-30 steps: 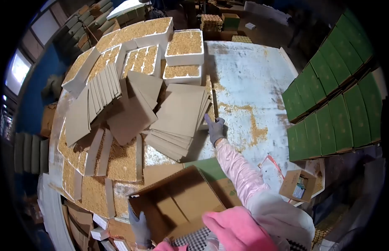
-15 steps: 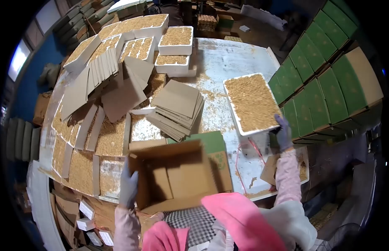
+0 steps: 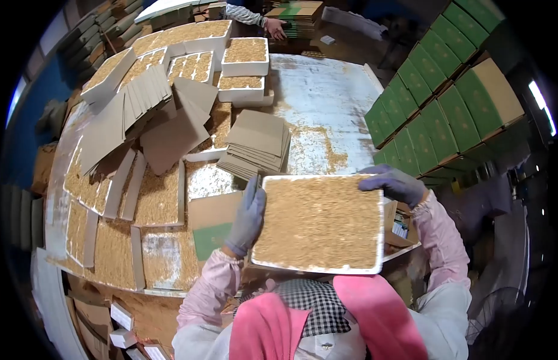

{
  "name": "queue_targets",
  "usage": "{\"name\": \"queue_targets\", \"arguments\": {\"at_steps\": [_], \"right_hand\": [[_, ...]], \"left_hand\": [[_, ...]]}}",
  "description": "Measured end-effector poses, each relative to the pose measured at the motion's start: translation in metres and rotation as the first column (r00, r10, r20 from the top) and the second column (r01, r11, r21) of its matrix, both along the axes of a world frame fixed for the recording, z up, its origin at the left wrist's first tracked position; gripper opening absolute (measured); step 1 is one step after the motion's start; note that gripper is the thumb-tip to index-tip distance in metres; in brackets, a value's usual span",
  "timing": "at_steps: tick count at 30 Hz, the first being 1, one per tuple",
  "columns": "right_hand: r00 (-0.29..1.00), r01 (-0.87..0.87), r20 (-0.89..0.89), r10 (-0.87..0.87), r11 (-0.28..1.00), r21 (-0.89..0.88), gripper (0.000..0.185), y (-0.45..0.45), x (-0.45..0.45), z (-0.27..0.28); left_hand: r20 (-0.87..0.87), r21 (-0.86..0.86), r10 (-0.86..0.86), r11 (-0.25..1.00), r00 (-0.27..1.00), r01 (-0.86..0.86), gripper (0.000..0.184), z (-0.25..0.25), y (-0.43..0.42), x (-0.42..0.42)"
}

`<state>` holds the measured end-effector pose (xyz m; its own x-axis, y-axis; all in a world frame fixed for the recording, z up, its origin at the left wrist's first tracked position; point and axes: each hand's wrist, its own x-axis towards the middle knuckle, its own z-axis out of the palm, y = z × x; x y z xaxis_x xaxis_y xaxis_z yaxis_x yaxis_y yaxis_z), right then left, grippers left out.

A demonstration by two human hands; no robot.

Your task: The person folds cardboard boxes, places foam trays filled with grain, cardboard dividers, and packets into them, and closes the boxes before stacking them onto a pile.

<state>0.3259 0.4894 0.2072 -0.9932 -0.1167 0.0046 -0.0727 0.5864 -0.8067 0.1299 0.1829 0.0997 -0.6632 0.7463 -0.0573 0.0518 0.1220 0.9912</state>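
Observation:
Between my two gloved hands is a white foam tray (image 3: 318,222) filled to the rim with tan, husk-like loose material, slightly blurred by motion. My left hand (image 3: 247,216) grips its left edge, fingers pointing up along the side. At the upper right corner, my right hand (image 3: 396,185) is closed over the rim. A brown and green cardboard piece (image 3: 214,225) shows left of the tray, close to my left hand. Whatever lies directly under the tray is hidden. Just beyond it sits a stack of flat cardboard sheets (image 3: 255,141).
More filled foam trays (image 3: 246,54) stand at the back left of the worktable (image 3: 327,84), with loose cardboard sheets (image 3: 174,129) on others. Green boxes (image 3: 465,114) are stacked along the right. Another person's hand (image 3: 274,28) is near flat cartons (image 3: 294,18) at the far side.
The filled tray has come from the right side of the table to in front of my body. My left hand has left the open cardboard box and taken the tray. Another person's arm has appeared.

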Motion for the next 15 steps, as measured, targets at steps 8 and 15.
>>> {"name": "queue_targets", "arguments": {"at_steps": [8,15], "right_hand": [[0.896,0.099,0.420,-0.145,0.987,0.128,0.048,-0.034,-0.059,-0.032],[0.883,0.168,0.083,-0.463,0.476,0.863,0.018,-0.092,-0.060,-0.089]], "left_hand": [[-0.188,-0.008,0.194,0.980,0.963,-0.199,0.059,-0.042,0.045,-0.136],[-0.375,-0.542,-0.014,0.815,0.927,-0.207,0.062,-0.148,0.126,-0.254]]}}
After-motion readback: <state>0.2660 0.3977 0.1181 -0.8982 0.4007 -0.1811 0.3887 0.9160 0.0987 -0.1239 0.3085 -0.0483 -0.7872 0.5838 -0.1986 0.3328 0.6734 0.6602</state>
